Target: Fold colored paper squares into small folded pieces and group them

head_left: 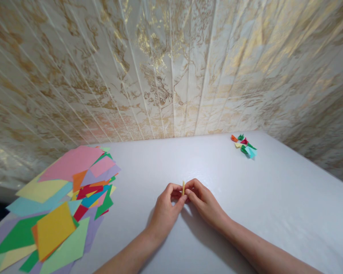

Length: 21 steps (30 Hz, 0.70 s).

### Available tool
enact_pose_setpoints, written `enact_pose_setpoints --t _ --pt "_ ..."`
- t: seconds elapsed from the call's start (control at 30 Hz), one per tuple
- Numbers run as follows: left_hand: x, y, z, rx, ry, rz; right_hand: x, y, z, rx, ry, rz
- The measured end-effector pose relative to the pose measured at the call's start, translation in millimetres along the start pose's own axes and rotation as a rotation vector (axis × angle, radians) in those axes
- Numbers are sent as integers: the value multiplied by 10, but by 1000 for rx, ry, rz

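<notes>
The left hand point(166, 207) and right hand point(203, 202) meet fingertip to fingertip, both curled nearly closed, and between them they pinch one small pale-yellow paper piece point(183, 186). The piece stands upright, almost edge-on, so the shape of its folds cannot be told. The left thumb and forefinger curve towards it with a small gap between them; the right thumb and forefinger press in from the other side. Beneath and around the hands lies the white tabletop point(160, 165), with the shadow of the right hand and forearm falling on it.

Well to the left of the hands, coloured paper overlaps in a loose spread. Nearest them are a green offcut point(105, 203), a red piece point(80, 213) and a blue piece point(93, 198); further left lie a golden-yellow sheet point(55, 230), a mint-green sheet point(71, 245) and a light-blue sheet point(28, 205). A large pink sheet point(71, 163) lies beyond, ahead and left.

Ahead and to the right of the hands, small folded shapes sit clustered: an orange one point(234, 138), a red one point(244, 141) and a turquoise one point(251, 152) among them. Beyond the far edge rises pleated, gold-patterned whitish fabric point(160, 76).
</notes>
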<state>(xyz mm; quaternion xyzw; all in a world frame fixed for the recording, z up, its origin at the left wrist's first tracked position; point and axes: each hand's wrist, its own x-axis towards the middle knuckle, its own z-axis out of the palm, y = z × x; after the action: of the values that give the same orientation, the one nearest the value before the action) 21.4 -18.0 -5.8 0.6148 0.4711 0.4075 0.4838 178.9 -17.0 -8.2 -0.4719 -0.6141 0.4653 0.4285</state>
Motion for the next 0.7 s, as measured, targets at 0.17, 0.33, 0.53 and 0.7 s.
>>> enact_pose_setpoints --t 0.17,0.33,0.53,0.7 --pt "-2 -35 -6 -2 -3 5 6 12 -3 10 -11 9" --pt "-3 -12 -2 11 13 14 11 15 -9 -7 -12 19" --pt "-7 6 -5 -3 8 1 12 -15 -2 7 -22 11" --pt "-11 -23 -4 -24 -10 -12 8 -13 -8 -40 -3 12"
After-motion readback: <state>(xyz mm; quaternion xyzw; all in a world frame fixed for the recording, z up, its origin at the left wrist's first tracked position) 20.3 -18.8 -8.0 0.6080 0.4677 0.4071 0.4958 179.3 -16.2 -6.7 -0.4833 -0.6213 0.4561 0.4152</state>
